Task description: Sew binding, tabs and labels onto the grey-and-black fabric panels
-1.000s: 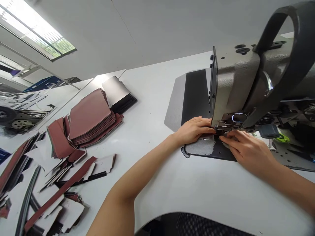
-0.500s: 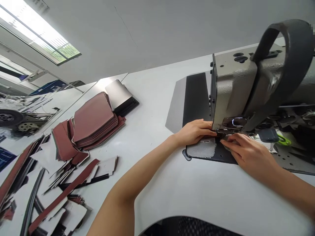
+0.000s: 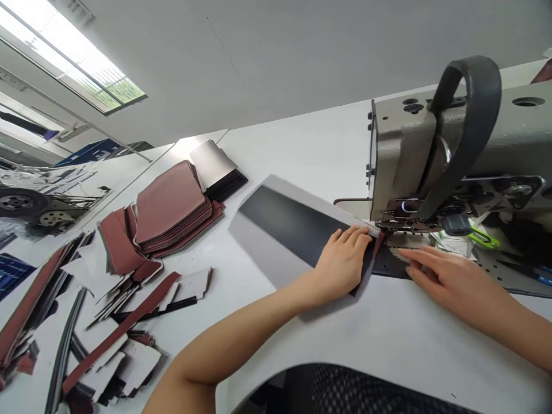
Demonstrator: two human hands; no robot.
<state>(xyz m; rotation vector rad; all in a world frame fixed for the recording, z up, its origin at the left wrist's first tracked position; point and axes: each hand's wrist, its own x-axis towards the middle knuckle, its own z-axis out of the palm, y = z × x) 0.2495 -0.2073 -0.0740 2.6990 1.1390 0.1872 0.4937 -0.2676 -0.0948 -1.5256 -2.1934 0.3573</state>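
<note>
My left hand lies with fingers stretched flat on a grey fabric panel with a wide black band. The panel slants across the white table, its right end at the needle area of the sewing machine. A narrow dark-red edge shows along that end. To the right of the panel, my right hand hovers over or rests on the dark machine bed, fingers extended, thumb apart, nothing visible in it. Its fingertips are near a pale curved plate. Panel corners under my left hand are hidden.
Stacked dark-red pieces and a silver-grey piece on black ones lie to the left. Scattered red, white and black offcuts fill the lower left. Green-handled snips and blue-handled scissors lie right of the needle.
The panel has swung round from upright beside the machine to a leftward slant. My left hand has moved down with it, and my right hand has drawn back slightly from the needle.
</note>
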